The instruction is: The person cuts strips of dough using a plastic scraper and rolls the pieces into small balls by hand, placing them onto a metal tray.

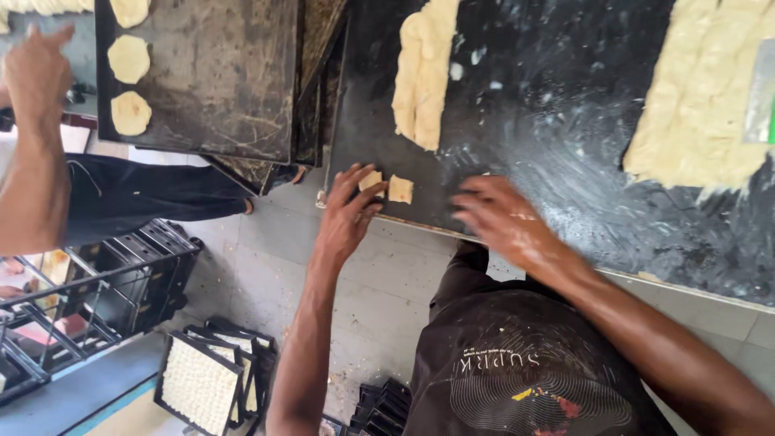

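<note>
My left hand (347, 216) reaches up to the edge of a black worktop (557, 137) and pinches a small square dough piece (370, 179) between thumb and fingers. A second small dough piece (400, 190) lies just right of it, untouched. My right hand (502, 220) is blurred, with its fingers spread flat on the worktop near the edge and nothing in it. A long strip of pale dough (424, 73) lies on the worktop above both hands.
A wide dough sheet (698, 97) with a metal scraper (759, 93) lies at the right. Another person's arm (34, 129) reaches toward a dark tray (218, 81) holding three dough rounds (129, 58). Trays of small pieces (198, 383) and a wire rack (89, 291) stand on the floor.
</note>
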